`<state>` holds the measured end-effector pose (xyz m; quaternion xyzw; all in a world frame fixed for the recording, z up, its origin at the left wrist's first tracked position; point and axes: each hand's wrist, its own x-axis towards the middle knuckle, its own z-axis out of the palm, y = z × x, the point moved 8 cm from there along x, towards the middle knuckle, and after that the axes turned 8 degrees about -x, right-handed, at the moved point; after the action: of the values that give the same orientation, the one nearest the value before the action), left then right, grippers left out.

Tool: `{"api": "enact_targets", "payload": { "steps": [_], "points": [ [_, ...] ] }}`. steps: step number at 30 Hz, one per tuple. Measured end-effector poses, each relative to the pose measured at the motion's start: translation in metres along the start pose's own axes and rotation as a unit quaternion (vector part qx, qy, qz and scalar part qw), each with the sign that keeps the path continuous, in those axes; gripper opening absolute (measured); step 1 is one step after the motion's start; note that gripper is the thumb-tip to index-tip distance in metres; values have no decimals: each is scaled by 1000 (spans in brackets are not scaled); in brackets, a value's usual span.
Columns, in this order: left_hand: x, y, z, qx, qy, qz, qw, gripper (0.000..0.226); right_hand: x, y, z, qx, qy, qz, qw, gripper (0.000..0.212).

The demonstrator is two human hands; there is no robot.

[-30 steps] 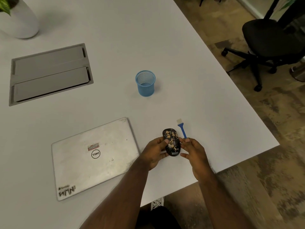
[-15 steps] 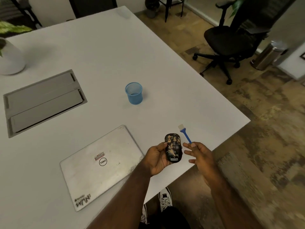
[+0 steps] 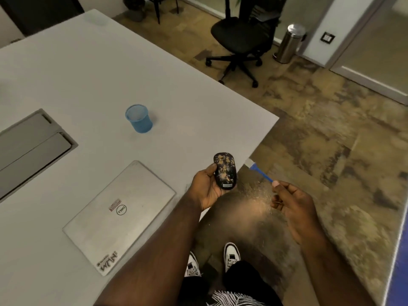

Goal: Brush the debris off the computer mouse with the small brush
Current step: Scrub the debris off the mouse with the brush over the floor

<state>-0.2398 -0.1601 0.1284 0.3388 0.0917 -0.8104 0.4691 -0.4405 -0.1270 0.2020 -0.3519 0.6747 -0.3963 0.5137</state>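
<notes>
A black computer mouse (image 3: 225, 170) speckled with tan debris sits in my left hand (image 3: 206, 188), held in the air at the white table's near right edge. My right hand (image 3: 291, 200) is to the right of it, over the floor, pinching the end of a small blue brush (image 3: 260, 172). The brush's pale bristles point up and left, a short gap away from the mouse and not touching it.
On the white table (image 3: 92, 76) lie a closed silver laptop (image 3: 119, 214), a blue mesh cup (image 3: 139, 118) and a grey cable hatch (image 3: 28, 146). A black office chair (image 3: 239, 38) and a metal bin (image 3: 289, 43) stand on the floor beyond. My shoes (image 3: 230, 255) are below.
My right hand picked the brush up off the table and carried it out beyond the edge. My left hand lifted the mouse. The view swung right, toward the floor.
</notes>
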Motion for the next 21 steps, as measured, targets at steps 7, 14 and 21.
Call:
{"api": "enact_targets", "payload": {
  "steps": [7, 14, 21],
  "points": [
    [12, -42, 33, 45, 13, 0, 999, 43, 3, 3, -44, 23, -17, -4, 1000, 9],
    [32, -93, 67, 30, 47, 45, 997, 44, 24, -1, -96, 21, -30, -24, 999, 10],
    [56, -140, 98, 49, 60, 52, 996, 37, 45, -12, -143, -55, -30, -94, 994, 16]
  ]
}}
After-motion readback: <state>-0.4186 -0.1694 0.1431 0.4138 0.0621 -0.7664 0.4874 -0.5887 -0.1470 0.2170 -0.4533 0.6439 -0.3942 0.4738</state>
